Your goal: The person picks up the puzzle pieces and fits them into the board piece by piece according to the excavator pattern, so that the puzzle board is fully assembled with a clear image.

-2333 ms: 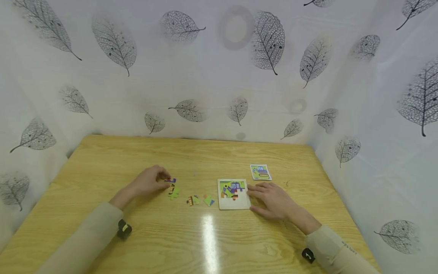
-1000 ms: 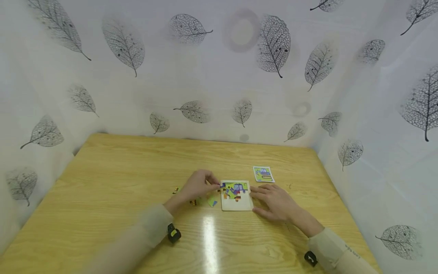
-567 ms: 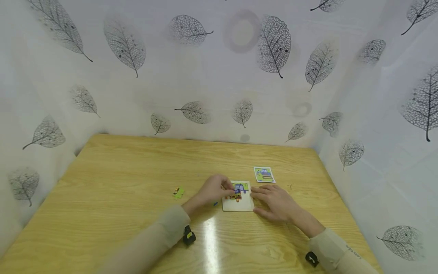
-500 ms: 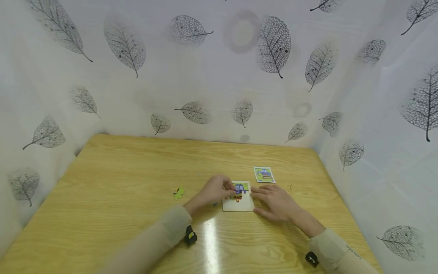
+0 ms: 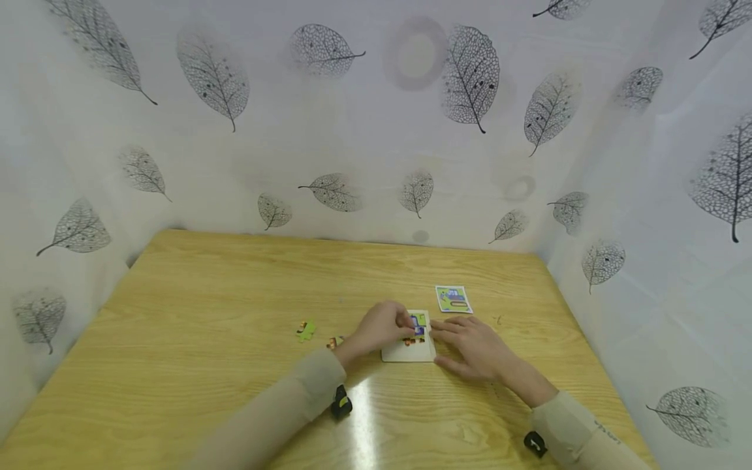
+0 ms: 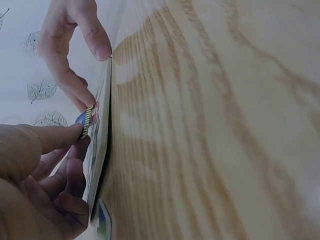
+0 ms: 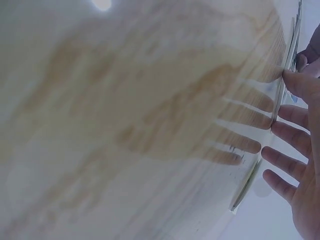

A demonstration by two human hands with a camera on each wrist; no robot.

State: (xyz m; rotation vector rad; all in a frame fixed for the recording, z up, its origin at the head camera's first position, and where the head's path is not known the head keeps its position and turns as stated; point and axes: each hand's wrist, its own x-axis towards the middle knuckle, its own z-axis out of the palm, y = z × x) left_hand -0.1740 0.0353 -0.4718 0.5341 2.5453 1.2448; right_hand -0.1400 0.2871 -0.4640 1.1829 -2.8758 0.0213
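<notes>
A square puzzle board (image 5: 404,356), its picture part filled and its lower part bare white, lies on the wooden table. Above its filled part, my left hand (image 5: 378,326) pinches a jigsaw piece (image 6: 87,122) between thumb and fingers. That piece shows blue with yellow-and-black stripes in the left wrist view and tilts over the board. My right hand (image 5: 471,346) touches the board's right edge with its thumb and outstretched fingers. The left hand covers the board's left side in the head view.
Loose jigsaw pieces lie left of the board: a green one (image 5: 306,331) and another (image 5: 334,342) partly behind the left wrist. A small picture card (image 5: 454,299) lies beyond the right hand. A leaf-patterned curtain (image 5: 352,130) surrounds the table (image 5: 235,274).
My left hand took a jigsaw piece from the left of the table and carried it right, over the board, then slightly farther right. The right hand stays at the board's edge.
</notes>
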